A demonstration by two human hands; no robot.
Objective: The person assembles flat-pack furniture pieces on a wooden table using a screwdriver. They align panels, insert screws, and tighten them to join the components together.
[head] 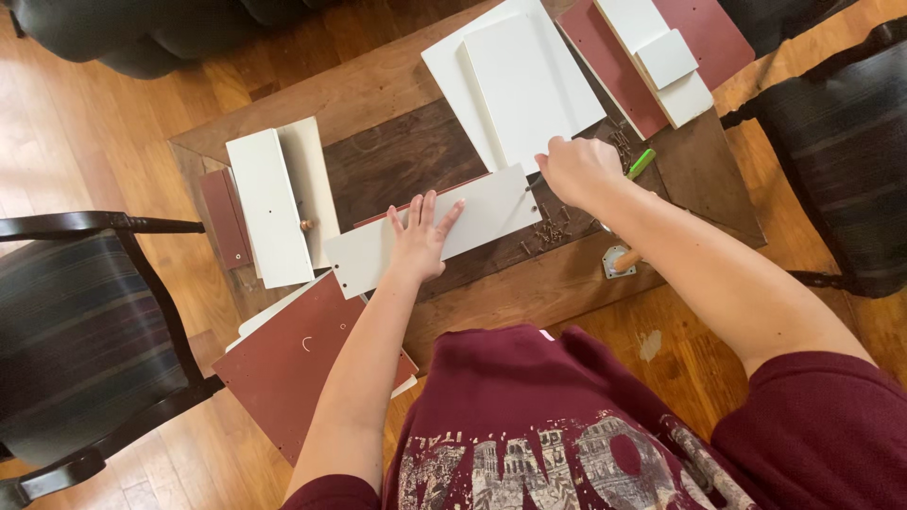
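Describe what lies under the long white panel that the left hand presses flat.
Under the long white panel pressed by the left hand, a thin red edge shows along its top; beneath is the dark wooden table. The rest is covered.

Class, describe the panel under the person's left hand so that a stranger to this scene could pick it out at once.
Start at the wooden coffee table in the middle of the room. Near its front edge lies a long white panel, set at a slant, with the left hand pressed flat on it. Unlike the stacked white boards behind it, it lies single and narrow, with the right hand at its far end.
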